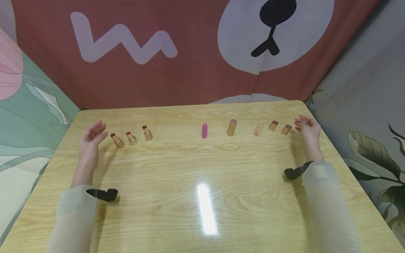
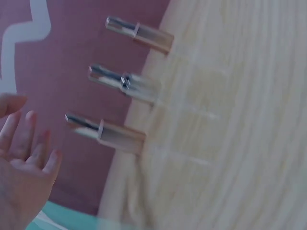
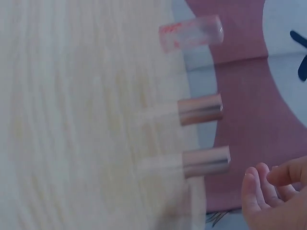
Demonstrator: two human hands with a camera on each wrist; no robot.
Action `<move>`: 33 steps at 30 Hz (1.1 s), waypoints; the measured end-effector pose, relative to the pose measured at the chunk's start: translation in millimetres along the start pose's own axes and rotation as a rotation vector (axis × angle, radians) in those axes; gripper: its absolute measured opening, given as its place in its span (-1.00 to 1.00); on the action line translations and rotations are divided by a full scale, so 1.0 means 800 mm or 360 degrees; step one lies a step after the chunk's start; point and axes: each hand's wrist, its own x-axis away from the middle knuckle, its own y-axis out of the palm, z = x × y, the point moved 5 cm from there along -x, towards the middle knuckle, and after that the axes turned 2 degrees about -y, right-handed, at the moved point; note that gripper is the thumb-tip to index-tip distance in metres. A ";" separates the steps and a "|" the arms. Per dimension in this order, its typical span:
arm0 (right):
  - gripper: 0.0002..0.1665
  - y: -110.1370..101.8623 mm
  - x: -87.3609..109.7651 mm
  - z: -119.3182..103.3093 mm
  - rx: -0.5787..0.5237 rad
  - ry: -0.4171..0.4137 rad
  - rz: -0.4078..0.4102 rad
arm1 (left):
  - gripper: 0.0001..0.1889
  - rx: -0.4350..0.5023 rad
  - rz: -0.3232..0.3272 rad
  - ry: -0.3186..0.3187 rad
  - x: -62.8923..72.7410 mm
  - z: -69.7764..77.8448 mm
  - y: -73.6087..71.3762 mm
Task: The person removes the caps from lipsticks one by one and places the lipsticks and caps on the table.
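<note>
My left hand (image 1: 91,137) is raised over the table's left side, fingers relaxed and holding nothing. Beside it stand three uncapped lipsticks: a gold one (image 1: 117,140) nearest the hand, a paler one (image 1: 131,138), and another gold one (image 1: 147,133). On the right, my right hand (image 1: 308,130) hovers with loosely bent fingers and nothing in them. Nearest to it is a copper-gold cap (image 1: 286,130), then a similar cap (image 1: 273,125) and a clear cap (image 1: 258,129). All three caps stand upright, apart from the hand.
Between the two groups stand a magenta bullet-shaped tube (image 1: 204,130) and a taller gold tube (image 1: 232,127). The wooden table (image 1: 158,196) ends at a red-brown cloth backdrop (image 1: 196,80). Black wrist cameras (image 1: 109,195) are strapped at both sleeves.
</note>
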 end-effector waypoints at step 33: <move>-0.73 0.131 0.075 -0.026 0.0179 -0.0396 -0.0508 | -0.69 -0.0359 -0.0352 0.0101 0.033 0.003 0.139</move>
